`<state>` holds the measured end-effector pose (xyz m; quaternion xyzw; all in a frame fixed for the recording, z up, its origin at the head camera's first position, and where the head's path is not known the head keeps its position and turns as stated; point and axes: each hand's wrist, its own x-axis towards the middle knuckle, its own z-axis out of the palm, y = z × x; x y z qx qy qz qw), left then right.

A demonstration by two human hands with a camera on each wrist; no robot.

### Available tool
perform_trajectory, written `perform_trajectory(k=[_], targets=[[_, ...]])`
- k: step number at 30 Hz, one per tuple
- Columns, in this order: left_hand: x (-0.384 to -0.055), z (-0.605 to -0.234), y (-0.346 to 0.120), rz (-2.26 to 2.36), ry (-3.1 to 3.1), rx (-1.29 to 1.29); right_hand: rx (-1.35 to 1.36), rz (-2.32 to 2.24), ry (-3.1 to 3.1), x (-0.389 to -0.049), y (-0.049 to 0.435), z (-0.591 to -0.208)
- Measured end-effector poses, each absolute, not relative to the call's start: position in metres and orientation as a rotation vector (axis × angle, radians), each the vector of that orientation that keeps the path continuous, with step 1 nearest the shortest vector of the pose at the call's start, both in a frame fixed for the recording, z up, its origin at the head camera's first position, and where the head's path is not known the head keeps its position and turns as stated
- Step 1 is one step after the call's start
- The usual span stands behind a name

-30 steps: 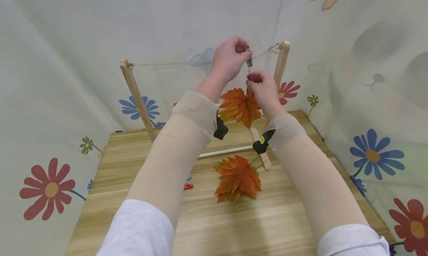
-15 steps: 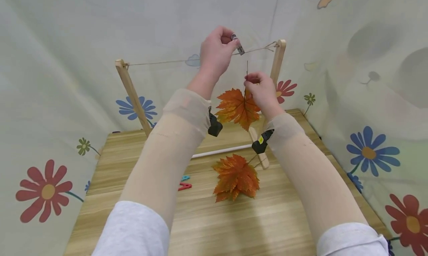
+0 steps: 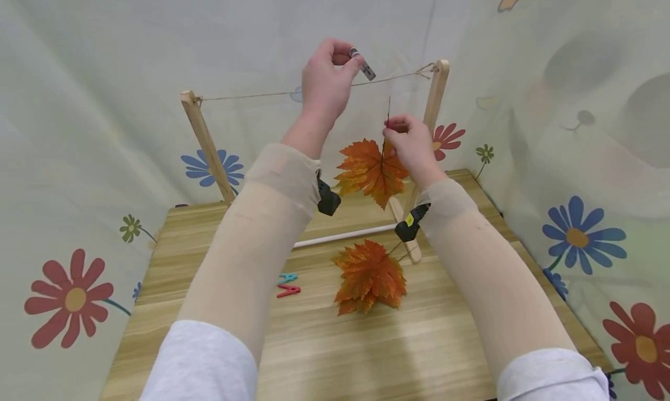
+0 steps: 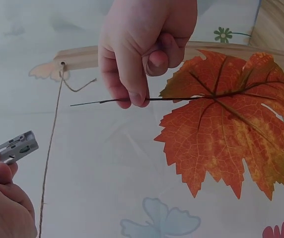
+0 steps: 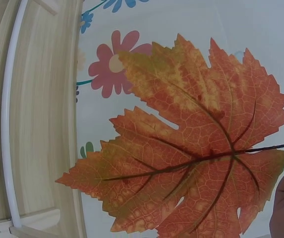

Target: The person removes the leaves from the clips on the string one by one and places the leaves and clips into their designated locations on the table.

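My left hand [image 3: 327, 78] pinches a grey clothespin [image 3: 362, 63] between thumb and fingers, close by the twine [image 3: 389, 79] strung between two wooden posts. In the left wrist view the clothespin [image 4: 19, 147] is apart from the twine [image 4: 46, 168]. Lower and to the right, my right hand [image 3: 413, 142] pinches the dark stem of an orange maple leaf [image 3: 373, 171]. The stem's bare tip points up, below the twine, and the leaf hangs under the fingers. In the right wrist view the leaf [image 5: 196, 148] fills the middle, with a bit of the hand at the right edge.
More orange leaves [image 3: 370, 277] lie stacked on the wooden table [image 3: 314, 348]. A red clothespin [image 3: 288, 291] and a blue clothespin [image 3: 287, 278] lie left of them. The frame's left post [image 3: 208, 148], right post [image 3: 435, 101] and white crossbar [image 3: 345, 236] stand behind.
My left hand has moved left and up with the grey clothespin, away from the leaf's stem, and the clothespin has tilted. The right hand has stayed nearly still with the leaf.
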<state>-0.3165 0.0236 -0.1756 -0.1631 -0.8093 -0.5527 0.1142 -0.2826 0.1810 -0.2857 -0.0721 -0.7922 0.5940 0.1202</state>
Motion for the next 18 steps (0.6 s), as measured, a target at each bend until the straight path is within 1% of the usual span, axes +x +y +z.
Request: perform_trajectory(k=[12,18], targets=[[-0.308,-0.181,0.025,-1.694,-2.296,-0.571,-0.202,1.775,-2.29,-0.277,0.189,-0.29],[-0.304,-0.188,0.022,-1.803,-2.278,-0.589,-0.208,1.787,-2.29,-0.274,0.188,-0.296]])
